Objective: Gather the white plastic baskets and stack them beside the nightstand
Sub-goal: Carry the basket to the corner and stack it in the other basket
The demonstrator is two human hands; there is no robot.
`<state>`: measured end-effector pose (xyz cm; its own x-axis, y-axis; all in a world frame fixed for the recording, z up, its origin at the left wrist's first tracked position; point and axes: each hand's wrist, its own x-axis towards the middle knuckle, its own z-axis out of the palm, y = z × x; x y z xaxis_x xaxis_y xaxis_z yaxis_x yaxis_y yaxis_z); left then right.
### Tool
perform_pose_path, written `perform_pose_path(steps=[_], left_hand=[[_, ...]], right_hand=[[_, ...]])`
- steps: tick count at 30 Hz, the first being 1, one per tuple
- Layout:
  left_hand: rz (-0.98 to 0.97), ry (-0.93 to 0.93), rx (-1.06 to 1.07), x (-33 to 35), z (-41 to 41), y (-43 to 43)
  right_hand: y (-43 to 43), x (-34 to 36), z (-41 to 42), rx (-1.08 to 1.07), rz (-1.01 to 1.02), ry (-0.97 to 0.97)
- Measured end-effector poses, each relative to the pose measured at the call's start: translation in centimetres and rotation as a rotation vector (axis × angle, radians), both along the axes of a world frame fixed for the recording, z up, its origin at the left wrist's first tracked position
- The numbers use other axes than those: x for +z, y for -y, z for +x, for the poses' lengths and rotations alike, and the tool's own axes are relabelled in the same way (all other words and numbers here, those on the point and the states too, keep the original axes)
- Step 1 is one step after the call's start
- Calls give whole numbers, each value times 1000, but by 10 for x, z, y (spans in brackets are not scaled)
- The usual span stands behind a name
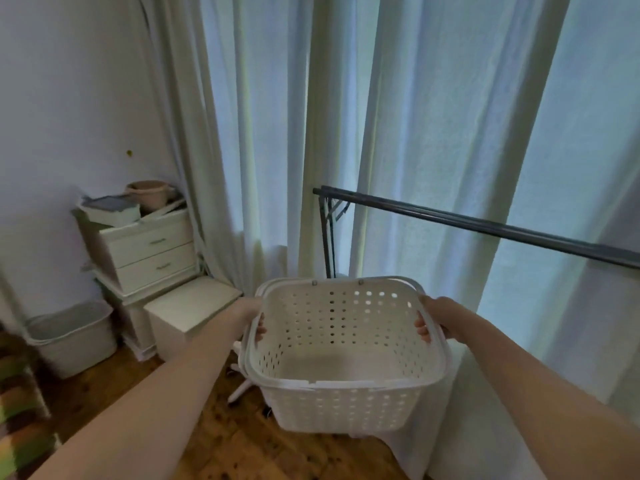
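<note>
While raised above the wooden floor (221, 441), the white basket (343, 351) is gripped at opposite rims — left hand (250, 320), right hand (437, 317), fingers curled inside.

One view only: my head camera, wide-angle, looked forward and down from above both forearms. Near field: white basket (341, 344), close below the lens. Far field: curtains (398, 133) straight ahead, nightstand (145, 251) at far left.
</note>
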<state>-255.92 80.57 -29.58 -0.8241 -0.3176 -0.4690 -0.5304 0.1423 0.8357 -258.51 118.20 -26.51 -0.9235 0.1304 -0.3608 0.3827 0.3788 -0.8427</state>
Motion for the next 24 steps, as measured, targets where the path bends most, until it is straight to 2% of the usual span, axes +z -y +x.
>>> perform_pose_path(steps=[7, 15, 24], left_hand=[[-22, -23, 248, -15, -60, 97], [-75, 40, 520, -34, -129, 235], [-88, 45, 904, -35, -152, 369]], right_hand=[[121, -29, -154, 208, -6, 71], [305, -56, -313, 520, 50, 109], [511, -75, -408, 714, 52, 104]])
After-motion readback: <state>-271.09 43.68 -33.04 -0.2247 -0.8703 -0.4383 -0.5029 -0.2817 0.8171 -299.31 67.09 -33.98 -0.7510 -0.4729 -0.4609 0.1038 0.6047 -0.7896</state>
